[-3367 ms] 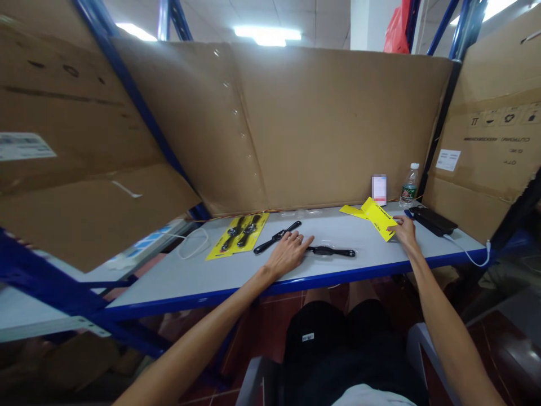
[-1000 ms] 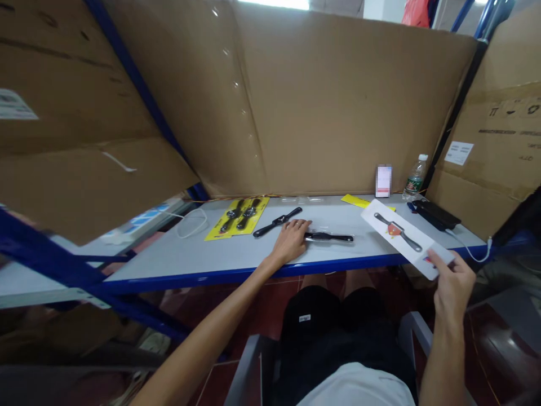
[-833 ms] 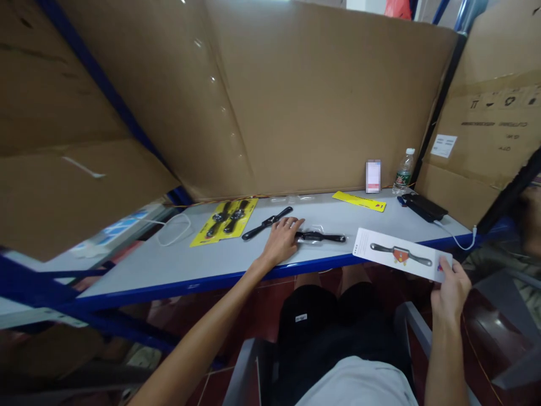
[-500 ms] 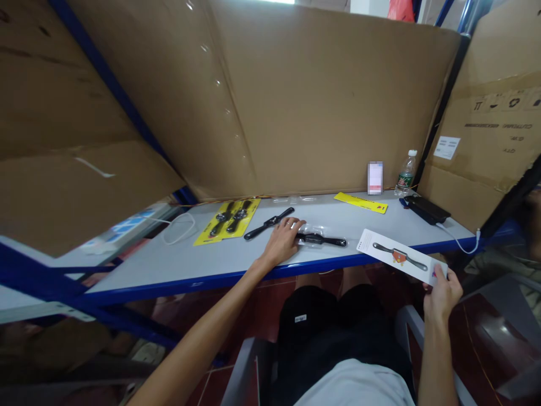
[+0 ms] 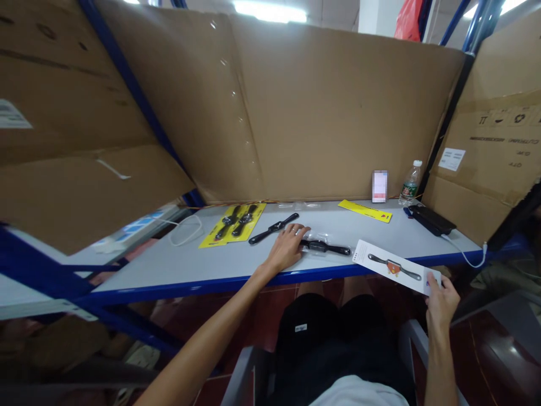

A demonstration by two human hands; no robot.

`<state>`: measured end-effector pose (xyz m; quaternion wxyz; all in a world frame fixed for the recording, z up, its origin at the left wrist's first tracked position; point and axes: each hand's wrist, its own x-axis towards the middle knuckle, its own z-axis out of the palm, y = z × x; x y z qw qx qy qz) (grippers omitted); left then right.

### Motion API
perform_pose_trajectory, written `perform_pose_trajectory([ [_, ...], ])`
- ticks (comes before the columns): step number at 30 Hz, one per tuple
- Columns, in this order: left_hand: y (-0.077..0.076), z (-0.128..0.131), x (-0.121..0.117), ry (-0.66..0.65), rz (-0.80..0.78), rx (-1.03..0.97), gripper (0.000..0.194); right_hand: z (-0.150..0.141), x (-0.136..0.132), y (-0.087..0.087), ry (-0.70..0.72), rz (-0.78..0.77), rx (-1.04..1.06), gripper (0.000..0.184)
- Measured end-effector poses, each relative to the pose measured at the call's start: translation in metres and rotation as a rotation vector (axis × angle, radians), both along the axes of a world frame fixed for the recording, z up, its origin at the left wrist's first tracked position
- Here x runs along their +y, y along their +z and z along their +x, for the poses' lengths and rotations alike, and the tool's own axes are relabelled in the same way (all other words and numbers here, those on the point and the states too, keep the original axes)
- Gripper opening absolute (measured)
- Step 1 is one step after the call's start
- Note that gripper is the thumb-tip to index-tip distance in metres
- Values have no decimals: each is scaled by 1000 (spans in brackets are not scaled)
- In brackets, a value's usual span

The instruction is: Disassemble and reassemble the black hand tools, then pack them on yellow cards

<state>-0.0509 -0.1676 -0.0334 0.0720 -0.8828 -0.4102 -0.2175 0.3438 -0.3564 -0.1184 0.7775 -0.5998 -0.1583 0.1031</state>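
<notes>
My left hand (image 5: pixel 288 246) rests on the table with its fingers closed over the left end of a black spokeshave (image 5: pixel 323 247), which lies in a clear plastic blister. In my right hand (image 5: pixel 442 299), thumb on top, is the right end of a white backing card (image 5: pixel 385 266) printed with a picture of a spokeshave. The card slants over the table's front edge, its left end close to the blistered tool. Just beyond my left hand lies a loose black spokeshave (image 5: pixel 274 228). Two more spokeshaves sit on yellow cards (image 5: pixel 217 239) to the left.
At the back right are a yellow card strip (image 5: pixel 366 211), a phone (image 5: pixel 379 186), a water bottle (image 5: pixel 409 183) and a black power bank (image 5: pixel 433 220) with a white cable. Clear blisters (image 5: pixel 299 206) lie at the back. Cardboard walls (image 5: pixel 313 118) enclose the grey table (image 5: pixel 169 268).
My right hand has brought the card a little leftward, nearer to the blistered spokeshave. My left hand stays on that spokeshave. The camera has tipped slightly upward.
</notes>
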Motion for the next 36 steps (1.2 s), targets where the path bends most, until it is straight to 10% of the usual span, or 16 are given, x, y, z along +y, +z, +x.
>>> perform_pose_trajectory([
  [24, 5, 4, -4, 55, -34, -22, 70, 24, 20, 4, -85, -346, -386, 63],
  [29, 4, 6, -9, 11, -53, -64, 73, 17, 9, -7, 23, -180, -158, 63],
  [36, -4, 22, -28, 323, -92, -63, 75, -1, 6, -13, 6, -115, -156, 63],
])
